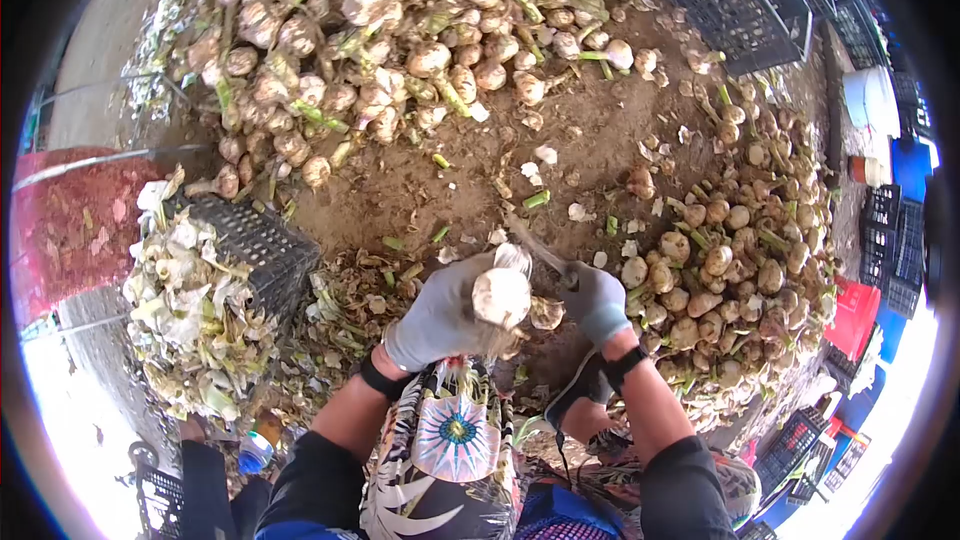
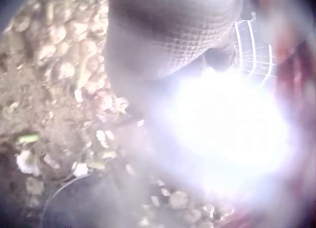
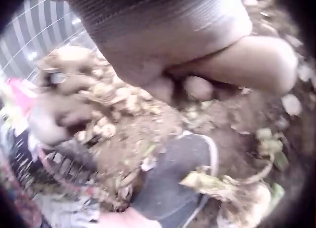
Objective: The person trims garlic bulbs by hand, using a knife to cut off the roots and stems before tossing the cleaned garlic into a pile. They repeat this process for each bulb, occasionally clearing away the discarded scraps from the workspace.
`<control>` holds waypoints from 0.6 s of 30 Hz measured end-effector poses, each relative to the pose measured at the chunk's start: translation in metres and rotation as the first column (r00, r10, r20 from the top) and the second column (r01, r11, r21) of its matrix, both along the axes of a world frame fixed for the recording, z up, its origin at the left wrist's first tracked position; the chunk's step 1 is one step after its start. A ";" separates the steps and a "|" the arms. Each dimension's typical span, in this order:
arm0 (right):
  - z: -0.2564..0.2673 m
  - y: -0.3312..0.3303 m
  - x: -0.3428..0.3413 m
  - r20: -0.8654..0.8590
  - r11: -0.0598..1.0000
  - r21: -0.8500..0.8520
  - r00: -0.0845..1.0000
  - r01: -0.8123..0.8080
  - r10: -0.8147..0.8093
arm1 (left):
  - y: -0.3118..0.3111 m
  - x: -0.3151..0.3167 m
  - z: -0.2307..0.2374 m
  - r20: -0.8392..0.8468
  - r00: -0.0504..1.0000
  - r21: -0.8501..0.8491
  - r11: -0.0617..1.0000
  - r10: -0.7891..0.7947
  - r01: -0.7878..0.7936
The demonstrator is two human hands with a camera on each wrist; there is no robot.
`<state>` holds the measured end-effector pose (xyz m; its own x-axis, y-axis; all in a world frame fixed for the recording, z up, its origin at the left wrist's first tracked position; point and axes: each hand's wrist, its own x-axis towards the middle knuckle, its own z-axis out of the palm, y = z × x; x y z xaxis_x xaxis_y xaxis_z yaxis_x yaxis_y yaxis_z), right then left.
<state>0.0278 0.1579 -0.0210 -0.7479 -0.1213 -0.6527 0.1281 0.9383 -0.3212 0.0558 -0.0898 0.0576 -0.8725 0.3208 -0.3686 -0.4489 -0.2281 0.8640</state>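
In the head view my gloved left hand holds a pale garlic bulb, its round face turned up toward the camera. Just right of it, my gloved right hand has its fingers curled round the lower end of a thin, long, blurred thing; I cannot tell whether it is a blade or a stem. The right wrist view shows that hand from close by, thumb laid along the fist. Below it a garlic bulb with its stem lies beside a dark shoe. Glare washes out much of the left wrist view.
A large heap of untrimmed garlic spreads across the far ground. More bulbs are piled on the right. To the left stands a black crate beside leafy trimmings. Dark crates stand at the far right.
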 end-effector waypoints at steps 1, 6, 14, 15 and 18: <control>-0.001 0.007 0.014 -0.024 0.999 -0.034 0.999 0.041 -0.042 | 0.003 0.000 0.001 0.049 0.999 -0.002 1.000 -0.012 0.012; 0.018 -0.009 0.008 -0.021 0.898 -0.403 0.980 0.174 -0.200 | 0.010 0.001 -0.035 -0.306 0.941 -0.476 0.879 -0.142 -0.022; 0.029 -0.021 -0.005 -0.029 0.943 -0.332 0.999 -0.030 0.021 | 0.004 -0.010 -0.007 -0.429 0.504 -0.891 0.441 -0.749 -0.104; 0.012 -0.006 -0.004 0.055 0.984 -0.176 0.998 -0.027 0.037 | 0.002 -0.014 -0.004 -0.320 0.495 -0.934 0.358 -0.808 -0.020; -0.047 0.036 0.066 0.422 0.540 -0.530 0.756 0.654 -0.501 | 0.052 -0.028 -0.001 -0.659 0.463 -0.688 0.724 -0.593 -0.051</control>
